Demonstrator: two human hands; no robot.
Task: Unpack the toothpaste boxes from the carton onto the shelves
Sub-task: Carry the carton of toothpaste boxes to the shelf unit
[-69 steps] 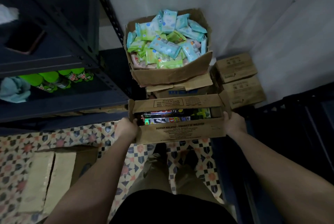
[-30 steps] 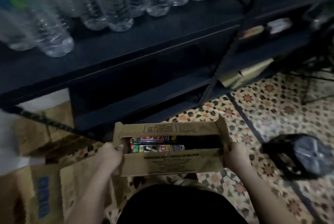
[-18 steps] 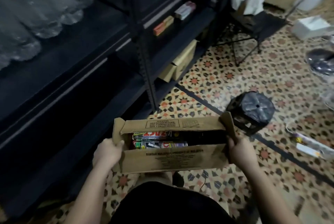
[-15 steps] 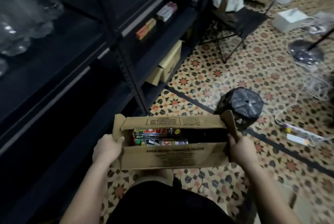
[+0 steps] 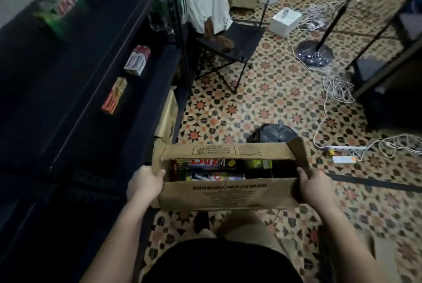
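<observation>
Head view: left hand [image 5: 146,185] and right hand [image 5: 316,188] grip the ends of the carton [image 5: 228,196]. Toothpaste boxes [image 5: 205,164] lie inside. Shelves [image 5: 96,104] stand at left.

the long brown cardboard carton [image 5: 228,196] is held level in the air above the patterned floor, one short end in the left hand [image 5: 145,183] and the other in the right hand [image 5: 316,188]. its top flaps stand open, with printed black text on the near and far flaps. inside lie colourful toothpaste boxes [image 5: 206,169] flat, packed at the left part; the right part looks dark. the dark metal shelves [image 5: 75,91] stand to the left, and on one level lie a white and pink toothpaste box [image 5: 137,60] and an orange and yellow toothpaste box [image 5: 114,96], a little apart.
</observation>
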